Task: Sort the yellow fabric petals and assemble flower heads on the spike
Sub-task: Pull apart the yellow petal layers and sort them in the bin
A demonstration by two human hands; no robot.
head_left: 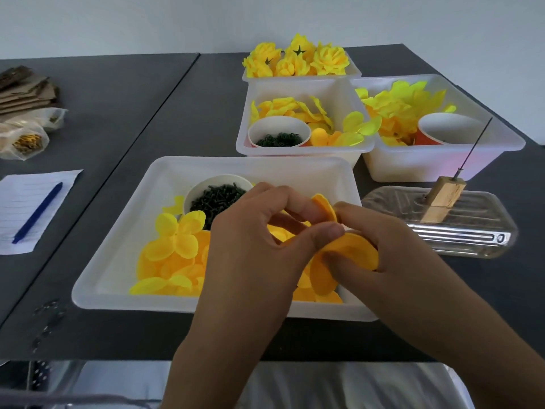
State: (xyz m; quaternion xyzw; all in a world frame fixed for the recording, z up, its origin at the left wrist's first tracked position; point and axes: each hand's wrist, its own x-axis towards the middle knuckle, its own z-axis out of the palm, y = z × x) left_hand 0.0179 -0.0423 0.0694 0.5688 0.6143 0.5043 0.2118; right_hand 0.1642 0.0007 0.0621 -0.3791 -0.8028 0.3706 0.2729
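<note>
Over the near white tray point(118, 231), my left hand point(250, 249) and my right hand point(383, 255) meet and both pinch an orange-yellow fabric petal piece point(351, 249). Loose yellow petals point(174, 252) lie in the tray beside a white cup of small dark green parts point(215, 196). The spike point(474, 143), a thin metal needle in a wooden block point(442, 199), stands bare on a clear plastic lid point(472, 240) at the right. Finished yellow flower heads point(298, 59) fill the far bin.
Two more white bins hold petals: the middle one point(300, 149) with a cup of green rings point(278, 134), the right one point(442, 160) with an orange cup point(445, 129). At left lie paper with a blue pen point(38, 212), plastic bags point(23, 140) and cardboard point(26, 90).
</note>
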